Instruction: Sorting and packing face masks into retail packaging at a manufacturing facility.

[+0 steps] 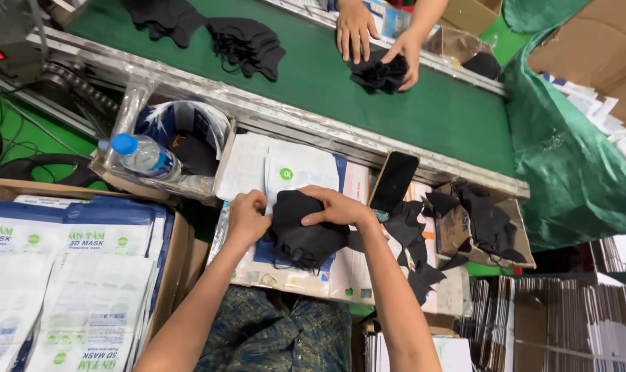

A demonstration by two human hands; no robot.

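Both hands grip 1 stack of black masks [305, 231]: left hand [247, 217] pinches its edge, right hand [335, 207] clamps on top, keeping it squared. Stack sits just left of the phone [393, 181]. A co-worker's hands [378, 41] gather masks on the belt [313, 76] beyond the phone.

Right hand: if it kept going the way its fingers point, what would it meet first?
The right hand points leftward over the stack of black masks; it would likely meet the left hand first, gripping the same stack. Depth is hard to judge.

Both forearms reach forward, left hand [247, 215] and right hand [334, 207] curled close together.
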